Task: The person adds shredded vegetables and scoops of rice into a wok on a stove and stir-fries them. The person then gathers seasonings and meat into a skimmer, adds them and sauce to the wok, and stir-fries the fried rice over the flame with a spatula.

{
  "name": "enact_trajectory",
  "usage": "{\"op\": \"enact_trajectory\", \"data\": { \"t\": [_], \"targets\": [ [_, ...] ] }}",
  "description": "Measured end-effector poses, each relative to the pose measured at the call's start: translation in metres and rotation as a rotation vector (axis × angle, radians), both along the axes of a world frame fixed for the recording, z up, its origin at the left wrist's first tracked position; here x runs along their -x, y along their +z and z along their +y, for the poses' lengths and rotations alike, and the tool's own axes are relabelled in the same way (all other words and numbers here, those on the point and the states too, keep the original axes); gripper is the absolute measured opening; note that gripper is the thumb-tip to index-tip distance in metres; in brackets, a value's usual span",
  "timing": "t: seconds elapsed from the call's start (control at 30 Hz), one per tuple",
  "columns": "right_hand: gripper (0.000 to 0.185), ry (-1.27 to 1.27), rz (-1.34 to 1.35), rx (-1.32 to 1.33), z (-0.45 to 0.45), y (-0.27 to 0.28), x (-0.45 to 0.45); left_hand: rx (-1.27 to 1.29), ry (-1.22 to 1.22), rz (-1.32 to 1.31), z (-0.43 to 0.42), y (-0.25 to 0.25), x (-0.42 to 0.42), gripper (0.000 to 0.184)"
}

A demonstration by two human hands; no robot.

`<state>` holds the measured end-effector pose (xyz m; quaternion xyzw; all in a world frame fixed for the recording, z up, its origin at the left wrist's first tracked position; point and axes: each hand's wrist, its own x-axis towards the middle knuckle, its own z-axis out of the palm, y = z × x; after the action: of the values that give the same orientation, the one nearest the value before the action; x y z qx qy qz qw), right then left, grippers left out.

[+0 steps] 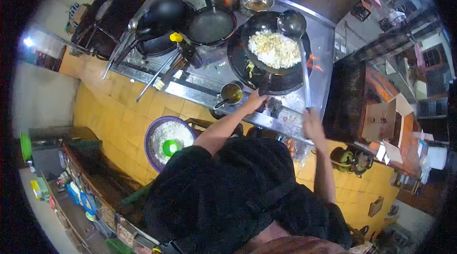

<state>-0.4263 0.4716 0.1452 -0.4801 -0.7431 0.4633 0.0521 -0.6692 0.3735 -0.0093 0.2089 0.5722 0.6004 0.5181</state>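
- At the stove's [204, 88] front edge, the left hand [257, 103] was closed on the handle of a wok [259, 23], its forearm slanting in from the lower left.
- Lower right, the right hand [313, 125] — somewhat blurred — was gripped around the near end of a ladle [291, 24], its forearm rising nearly straight from below.
- The ladle's long shaft ran away from that hand along the wok's right side, its dark bowl over the far right rim.
- Rice [273, 50] lay heaped inside the wok, toward the middle and right, with darker bare metal around it.
- The hands stood well apart, with the stove's front rim running between them.
- Just left of the left hand, a metal cup [232, 94] stood near the edge, narrowing the room on that side.
- Farther left, a black pan [212, 25] sat close to the wok; a metal bowl [257, 1] stood behind — near the back edge.
- Yellow floor [128, 111] lay open left of the left arm, down to a purple basket [150, 143].
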Motion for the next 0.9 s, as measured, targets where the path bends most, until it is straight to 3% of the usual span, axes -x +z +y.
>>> {"op": "enact_trajectory", "data": {
  "t": [0.03,0.07,0.1,0.13,0.17,0.23,0.3,0.33,0.37,0.4,0.43,0.47,0.5,0.57,0.6,0.63,0.67,0.7,0.8,0.9],
  "targets": [
    [0.038,-0.076,0.159,0.254,0.001,-0.029,0.014,-0.016,0.012,-0.003,0.0,0.003,0.001,0.02],
    [0.035,-0.125,0.107,0.439,0.019,-0.059,0.025,0.019,-0.02,-0.057,-0.001,0.008,0.001,0.02],
    [0.034,-0.143,0.025,0.595,0.036,-0.046,0.036,0.051,-0.049,-0.114,-0.001,0.012,-0.001,0.02],
    [0.033,-0.122,-0.026,0.499,0.048,-0.023,0.045,0.036,-0.038,0.044,-0.001,-0.002,-0.002,0.027],
    [0.033,-0.099,-0.067,0.403,0.057,0.007,0.054,0.022,-0.02,0.043,-0.004,-0.024,-0.003,0.027],
    [0.03,-0.139,0.527,0.294,0.065,0.078,0.063,0.074,0.005,0.689,-0.018,-0.06,0.0,0.038],
    [0.023,-0.069,0.986,0.378,0.086,0.12,0.063,0.159,-0.056,0.518,-0.043,-0.013,-0.006,0.044],
    [0.023,-0.06,0.991,0.383,0.092,0.115,0.079,0.19,-0.054,0.362,-0.053,0.0,-0.011,0.046],
    [0.021,0.004,0.878,-0.145,0.104,0.106,0.107,0.189,-0.046,0.365,-0.054,0.005,-0.007,0.046],
    [0.02,0.065,0.723,-0.662,0.113,0.103,0.132,0.253,-0.099,0.308,-0.056,0.008,-0.006,0.058],
    [0.022,-0.063,0.949,-0.524,0.086,0.119,0.166,0.323,-0.16,0.251,-0.061,0.008,-0.006,0.073],
    [0.022,0.042,1.245,-0.748,0.109,0.1,0.197,0.262,-0.079,0.305,-0.064,0.006,-0.01,0.059],
    [0.021,0.007,1.467,-0.279,0.128,0.089,0.223,0.268,-0.085,0.301,-0.068,0.001,-0.012,0.059],
    [0.02,-0.069,1.357,-0.374,0.135,0.138,0.263,0.213,-0.154,0.249,-0.072,-0.004,-0.005,0.042],
    [0.019,-0.156,1.296,-0.472,0.123,0.167,0.273,0.195,-0.171,0.303,-0.084,0.026,-0.002,0.031],
    [0.019,-0.155,1.308,-0.471,0.114,0.182,0.271,0.195,-0.167,0.314,-0.094,0.035,0.005,0.031],
    [0.019,-0.222,1.362,-0.37,0.102,0.196,0.265,0.125,-0.212,0.456,-0.101,0.042,0.01,0.03],
    [0.02,-0.289,1.401,-0.261,0.096,0.201,0.263,0.192,-0.189,0.372,-0.106,0.037,0.011,0.031],
    [0.023,-0.379,1.394,-0.217,0.119,0.125,0.297,0.259,-0.171,0.322,-0.12,0.038,0.009,0.033],
    [0.025,-0.381,1.427,-0.14,0.104,0.143,0.281,0.203,-0.132,0.278,-0.121,0.049,0.007,0.035]
  ]
}}
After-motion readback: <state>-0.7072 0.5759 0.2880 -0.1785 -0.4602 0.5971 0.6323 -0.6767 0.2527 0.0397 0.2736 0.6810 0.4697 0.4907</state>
